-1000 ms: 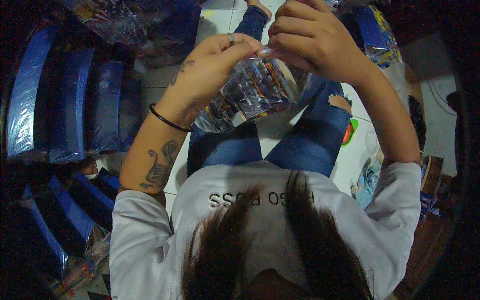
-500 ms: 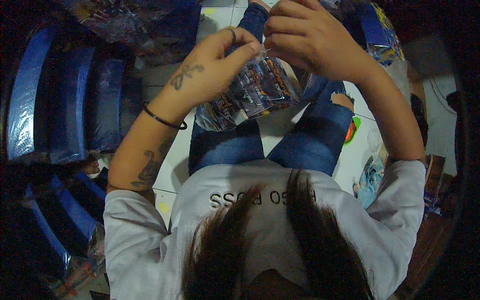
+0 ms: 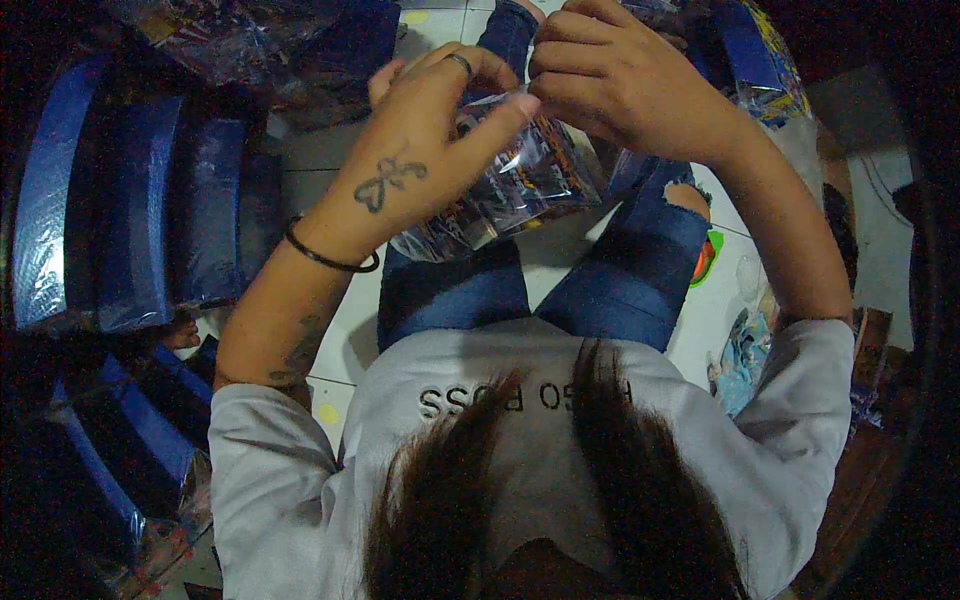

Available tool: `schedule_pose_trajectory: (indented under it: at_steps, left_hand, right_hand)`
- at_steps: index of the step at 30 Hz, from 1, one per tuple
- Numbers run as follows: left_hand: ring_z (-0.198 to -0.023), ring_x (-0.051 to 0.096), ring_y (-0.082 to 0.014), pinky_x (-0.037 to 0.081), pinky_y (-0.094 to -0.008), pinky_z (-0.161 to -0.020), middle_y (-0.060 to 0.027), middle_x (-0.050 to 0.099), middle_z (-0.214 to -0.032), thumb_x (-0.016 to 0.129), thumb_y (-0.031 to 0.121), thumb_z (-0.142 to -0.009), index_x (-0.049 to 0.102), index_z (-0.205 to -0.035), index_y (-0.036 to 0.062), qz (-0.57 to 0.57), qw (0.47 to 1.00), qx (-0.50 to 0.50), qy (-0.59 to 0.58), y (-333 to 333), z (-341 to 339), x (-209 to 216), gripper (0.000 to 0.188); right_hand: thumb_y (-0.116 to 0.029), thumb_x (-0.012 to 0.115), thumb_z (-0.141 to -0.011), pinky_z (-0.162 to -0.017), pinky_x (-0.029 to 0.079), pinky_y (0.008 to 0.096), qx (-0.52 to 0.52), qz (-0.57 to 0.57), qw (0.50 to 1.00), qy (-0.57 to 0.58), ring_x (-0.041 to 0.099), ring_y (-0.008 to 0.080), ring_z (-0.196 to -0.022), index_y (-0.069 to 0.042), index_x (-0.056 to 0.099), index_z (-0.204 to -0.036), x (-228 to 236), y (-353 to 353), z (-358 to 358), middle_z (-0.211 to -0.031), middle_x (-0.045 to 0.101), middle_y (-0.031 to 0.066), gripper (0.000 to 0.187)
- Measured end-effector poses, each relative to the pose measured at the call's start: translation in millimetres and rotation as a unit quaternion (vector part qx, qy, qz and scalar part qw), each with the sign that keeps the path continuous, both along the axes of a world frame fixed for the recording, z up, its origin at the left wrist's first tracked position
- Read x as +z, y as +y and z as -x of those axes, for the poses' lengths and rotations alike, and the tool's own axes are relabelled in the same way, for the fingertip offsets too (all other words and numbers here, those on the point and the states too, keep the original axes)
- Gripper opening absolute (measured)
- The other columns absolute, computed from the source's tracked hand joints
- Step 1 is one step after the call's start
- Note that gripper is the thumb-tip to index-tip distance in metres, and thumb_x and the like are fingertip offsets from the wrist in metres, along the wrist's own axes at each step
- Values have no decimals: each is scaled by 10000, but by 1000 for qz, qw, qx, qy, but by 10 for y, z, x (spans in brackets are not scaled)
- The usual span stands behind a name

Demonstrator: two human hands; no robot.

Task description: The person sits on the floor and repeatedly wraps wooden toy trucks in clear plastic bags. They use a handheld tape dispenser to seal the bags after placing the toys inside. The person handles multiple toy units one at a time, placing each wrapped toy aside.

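A clear plastic bag point(image 3: 520, 185) filled with small colourful packets hangs above my lap. My left hand point(image 3: 430, 150), with a ring and a tattoo on its back, grips the bag's top edge from the left. My right hand point(image 3: 620, 80) pinches the same top edge from the right, fingers curled tight. The two hands almost touch at the bag's mouth. My knees in blue jeans point(image 3: 600, 280) lie right under the bag.
Blue plastic-wrapped boxes point(image 3: 130, 210) are stacked along my left, more at the lower left point(image 3: 110, 450). Other wrapped packs point(image 3: 750, 60) lie at the upper right. Small coloured items point(image 3: 740, 350) sit on the white tiled floor point(image 3: 330, 340) by my right side.
My left hand has turned and risen, so its back now faces the camera. The bag has lifted slightly with both hands still on its top edge.
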State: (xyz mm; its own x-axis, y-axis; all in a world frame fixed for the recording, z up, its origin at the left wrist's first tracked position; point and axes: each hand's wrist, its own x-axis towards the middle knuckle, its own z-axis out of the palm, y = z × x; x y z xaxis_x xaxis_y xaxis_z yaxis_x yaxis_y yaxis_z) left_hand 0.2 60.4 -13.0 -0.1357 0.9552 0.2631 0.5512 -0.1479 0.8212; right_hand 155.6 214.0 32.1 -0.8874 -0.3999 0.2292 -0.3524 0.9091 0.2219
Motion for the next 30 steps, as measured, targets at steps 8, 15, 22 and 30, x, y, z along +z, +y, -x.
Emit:
schedule_pose_trajectory:
  at_steps: [8,15,22,30]
  left_hand:
    - [-871,576,-218,283,-450,-1008,-17,631,-823,681,214,-799,652,-837,108,-134,953,50,268,-133,-48,-11,116]
    - [-866,556,-229,307,-442,-974,-44,618,-834,688,217,-776,657,-852,105,-100,936,71,330,-344,-44,135,139]
    - [-944,545,-249,326,-422,-917,-67,601,-892,686,266,-779,650,-881,90,-129,950,28,282,-243,-46,160,206]
    - [-901,579,-260,434,-302,-818,-80,635,-900,613,178,-858,629,-939,41,189,947,-42,-257,-50,21,1,160]
  right_hand:
    - [-200,646,-830,-846,370,422,-89,111,986,-92,509,240,-920,-94,619,-901,239,112,-121,-959,574,51,130]
    - [-206,674,-813,-850,360,410,-24,167,983,-77,495,223,-917,-101,627,-851,-40,65,-101,-859,579,18,121]
    - [-166,681,-750,-820,357,408,4,201,974,-107,476,230,-857,-102,624,-830,125,-7,-83,-808,550,23,117]
    - [-185,685,-753,-842,426,376,-13,-17,994,106,554,220,-925,-71,632,-900,-56,-159,-126,-929,609,49,193]
